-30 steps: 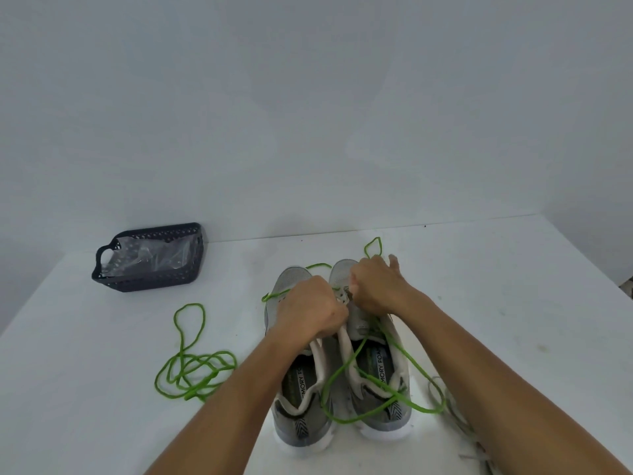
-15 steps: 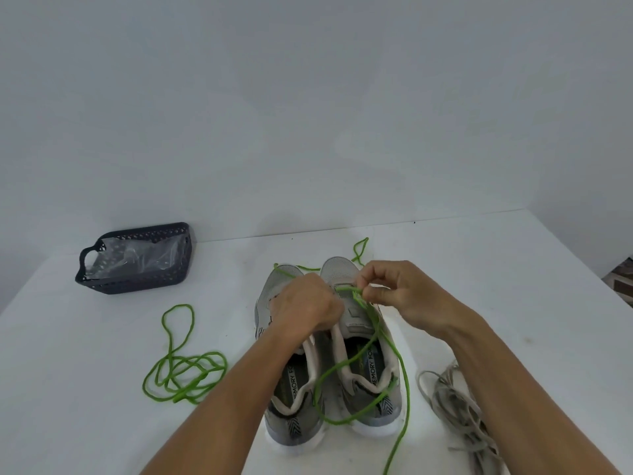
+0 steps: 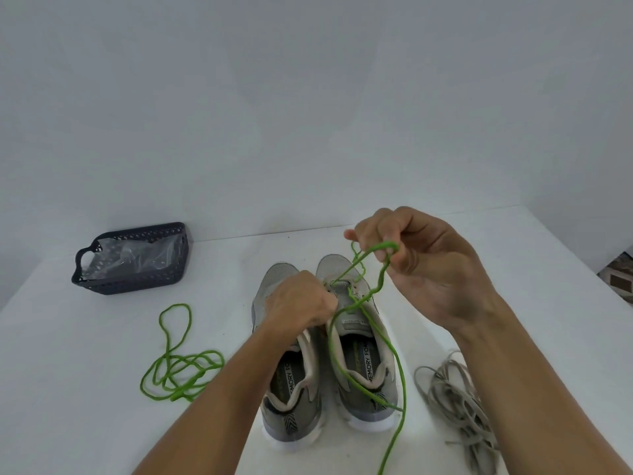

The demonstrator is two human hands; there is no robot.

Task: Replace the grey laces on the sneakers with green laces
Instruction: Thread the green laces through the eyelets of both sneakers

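Right hand [image 3: 424, 269] raised above grey mesh sneakers [image 3: 329, 354], grip pinching thin green lace [image 3: 368, 255] threaded through right sneaker. Left hand [image 3: 301, 303] fisted on eyelets. Left of sneakers: dark plastic basket [image 3: 137, 279] holding clear plastic bag [image 3: 137, 255].

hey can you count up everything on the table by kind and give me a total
Sneakers: 2, one beside the other
Green laces: 2, one loose, one being threaded
Grey lace pile: 1
Basket: 1
Total: 6
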